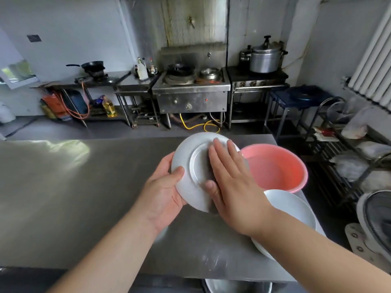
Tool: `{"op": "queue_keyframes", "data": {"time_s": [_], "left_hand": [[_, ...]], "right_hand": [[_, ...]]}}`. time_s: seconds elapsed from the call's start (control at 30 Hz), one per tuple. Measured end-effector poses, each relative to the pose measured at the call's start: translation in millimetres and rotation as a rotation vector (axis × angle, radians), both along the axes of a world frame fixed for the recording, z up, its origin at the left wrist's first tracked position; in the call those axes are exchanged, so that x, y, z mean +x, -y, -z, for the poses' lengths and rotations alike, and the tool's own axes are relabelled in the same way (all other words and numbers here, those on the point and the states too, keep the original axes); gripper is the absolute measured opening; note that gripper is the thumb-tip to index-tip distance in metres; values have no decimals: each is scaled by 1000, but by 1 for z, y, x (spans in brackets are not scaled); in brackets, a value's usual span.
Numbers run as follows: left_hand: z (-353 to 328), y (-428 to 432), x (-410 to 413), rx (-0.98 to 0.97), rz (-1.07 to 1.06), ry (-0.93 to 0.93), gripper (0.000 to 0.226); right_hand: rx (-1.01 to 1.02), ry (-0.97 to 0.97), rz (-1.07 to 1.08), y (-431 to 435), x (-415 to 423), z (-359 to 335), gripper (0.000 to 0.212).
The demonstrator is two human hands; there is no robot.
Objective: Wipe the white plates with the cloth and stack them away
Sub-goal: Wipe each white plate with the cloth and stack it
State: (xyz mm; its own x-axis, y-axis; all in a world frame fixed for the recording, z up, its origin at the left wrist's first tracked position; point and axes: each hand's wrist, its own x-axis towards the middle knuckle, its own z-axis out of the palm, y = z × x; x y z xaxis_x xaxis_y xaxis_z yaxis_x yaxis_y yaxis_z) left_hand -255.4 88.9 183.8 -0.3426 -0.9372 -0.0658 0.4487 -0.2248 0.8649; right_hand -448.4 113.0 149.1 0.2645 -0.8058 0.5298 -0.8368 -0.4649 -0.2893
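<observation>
White glazed ceramic, the plate [191, 149] was held in the air just left of the pink basin [293, 178], tilted so that its underside and raised foot ring faced the person. The left hand [163, 187] gripped its left rim, with the thumb over the edge. The right hand [230, 178] lay flat with straight fingers on the underside and pressed a dark cloth [206, 166], of which only a strip showed beside the palm. The surface to wipe therefore lay directly under the right hand, the hand nearer the basin. I judge the stroke should sweep around this round face. The basin looked like smooth plastic. On the person's side of it, a stack of white plates [289, 206] rested on the brushed steel table [84, 197].
</observation>
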Motion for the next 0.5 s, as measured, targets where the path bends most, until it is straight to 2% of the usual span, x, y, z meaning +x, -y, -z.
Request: {"op": "queue_keyframes", "data": {"time_s": [0.17, 0.23, 0.3, 0.37, 0.43, 0.5], "left_hand": [[-3, 1, 9, -104, 93, 79, 51], [-9, 6, 19, -128, 70, 82, 53], [-14, 13, 29, -122, 37, 59, 55], [-15, 19, 38, -111, 28, 44, 56], [-15, 23, 44, -111, 67, 59, 55], [-16, 27, 50, -124, 109, 66, 53]], "right_hand": [[-89, -179, -142, 39, 15, -57, 55], [-81, -108, -130, 52, 13, -70, 47], [-47, 67, -4, 53, 12, -68, 44], [-37, 133, 116, 48, 18, -63, 48], [-124, 20, 91, 47, 31, -59, 50], [-171, -101, -43, 57, 40, -68, 49]]}}
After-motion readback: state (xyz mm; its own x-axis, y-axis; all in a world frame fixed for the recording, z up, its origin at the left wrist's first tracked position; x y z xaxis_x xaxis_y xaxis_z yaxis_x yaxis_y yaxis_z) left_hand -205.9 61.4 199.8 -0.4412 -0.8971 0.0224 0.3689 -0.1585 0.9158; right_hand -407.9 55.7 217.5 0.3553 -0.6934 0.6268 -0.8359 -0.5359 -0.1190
